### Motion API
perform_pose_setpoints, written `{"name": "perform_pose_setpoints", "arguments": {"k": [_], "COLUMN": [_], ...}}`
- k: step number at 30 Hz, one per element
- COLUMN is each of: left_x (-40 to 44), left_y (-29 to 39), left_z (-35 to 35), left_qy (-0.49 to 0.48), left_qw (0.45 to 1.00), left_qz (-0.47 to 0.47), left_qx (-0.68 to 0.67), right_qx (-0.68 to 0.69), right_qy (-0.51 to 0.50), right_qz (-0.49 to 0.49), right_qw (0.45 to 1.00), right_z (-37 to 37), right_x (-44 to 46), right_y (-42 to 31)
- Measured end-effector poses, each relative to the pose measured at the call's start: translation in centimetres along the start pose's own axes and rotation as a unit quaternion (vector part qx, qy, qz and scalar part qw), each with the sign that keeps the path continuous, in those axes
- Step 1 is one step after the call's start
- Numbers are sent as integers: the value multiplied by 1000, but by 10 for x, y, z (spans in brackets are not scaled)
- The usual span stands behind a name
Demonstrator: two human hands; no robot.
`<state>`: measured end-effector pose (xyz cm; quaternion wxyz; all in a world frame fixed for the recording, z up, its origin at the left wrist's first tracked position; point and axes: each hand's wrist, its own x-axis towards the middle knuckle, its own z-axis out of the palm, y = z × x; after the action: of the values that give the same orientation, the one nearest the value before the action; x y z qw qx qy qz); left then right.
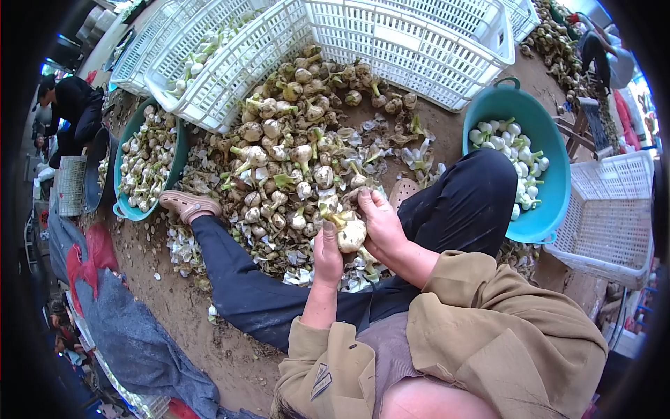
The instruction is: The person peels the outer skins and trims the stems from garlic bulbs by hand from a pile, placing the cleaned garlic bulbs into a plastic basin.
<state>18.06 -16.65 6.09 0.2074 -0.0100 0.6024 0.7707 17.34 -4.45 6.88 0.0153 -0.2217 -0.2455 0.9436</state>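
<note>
My left hand (327, 259) and my right hand (385, 225) are both closed on a garlic bulb (352, 236) above my lap. The left thumb presses near its stem. From the other side my right hand curls about the bulb, fingers by dry outer skin. A heap of unpeeled, soil-stained garlic (279, 150) with stems and loose husks spreads over the ground between my legs. To the right, clean white peeled bulbs (515, 150) lie in a teal tub (555, 133). The undersides of both hands are hidden.
White plastic crates (412, 49) stand behind the heap; one crate (230, 70) holds white bulbs. A green tub (183, 150) of garlic sits left. Another white crate (614, 209) is at right. A grey cloth (139, 328) lies lower left. People work at both sides.
</note>
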Motion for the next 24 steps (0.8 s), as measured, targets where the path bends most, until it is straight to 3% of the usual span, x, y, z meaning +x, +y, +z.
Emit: {"name": "perform_pose_setpoints", "arguments": {"k": [1, 2, 3, 4, 5, 6, 7, 8, 9, 10, 11, 12, 14, 15, 17, 18, 19, 21, 22, 23, 24], "left_x": [-7, -10, -6, -4, -3, 3, 6, 12, 13, 13, 6, 3, -2, -2, -4, -6, -6, 1, 5, 7, 6], "left_y": [0, 1, -12, -5, -15, 9, 20, 5, 14, 16, 21, 45, 61, 67, 71, 72, 73, 67, 65, 57, 54], "left_z": [4, 6, 1, 8, -7, -1, 6, -19, -11, -14, -22, -8, -22, -14, -18, -20, -20, -39, -46, -59, -62], "left_qy": [19, 20, 44, 117, 116, -9, -14, -3, -19, 39, 105, 92, 2, 18, 15, 12, 23, 24, 5, 19, 36], "left_qw": [998, 995, 996, 987, 967, 988, 980, 922, 946, 915, 793, 775, 705, 695, 690, 685, 699, 816, 937, 990, 990], "left_qz": [-15, -17, 41, 104, 152, 147, 160, 220, 212, 242, 286, 339, 316, 351, 307, 259, 235, 132, -2, -112, -125], "left_qx": [-65, -98, -65, 33, 170, 55, 114, 320, 246, 320, 528, 525, 635, 627, 656, 681, 675, 562, 349, 87, -48], "right_qx": [35, 9, -29, -48, -118, -62, 3, 28, -2, -38, -73, -125, -184, -217, -419, -517, -540, -546, -529, -508, -538], "right_qy": [80, 79, 87, 99, 63, -29, -50, -92, -78, -80, -80, -136, -97, -114, -161, -189, -213, -284, -316, -353, -354], "right_qz": [-15, -33, -33, 56, 140, 225, 298, 297, 282, 254, 230, 199, 166, 169, 2, -71, -151, -306, -338, -364, -361], "right_qw": [996, 996, 995, 992, 981, 972, 953, 950, 956, 963, 967, 963, 964, 955, 894, 832, 800, 726, 711, 696, 674], "right_z": [-7, -18, -25, -9, -1, -6, -6, -7, -5, -4, -3, -19, -5, -6, -10, -9, -9, -7, -5, -4, -2], "right_x": [10, 13, 11, -2, -15, -17, -19, -18, -16, -15, -16, -3, -16, -12, -11, -11, -14, -18, -18, -18, -19], "right_y": [0, -2, 1, -10, -20, -17, -10, -2, -5, -9, -11, -1, -9, -9, -8, -11, -13, -17, -19, -20, -27]}}
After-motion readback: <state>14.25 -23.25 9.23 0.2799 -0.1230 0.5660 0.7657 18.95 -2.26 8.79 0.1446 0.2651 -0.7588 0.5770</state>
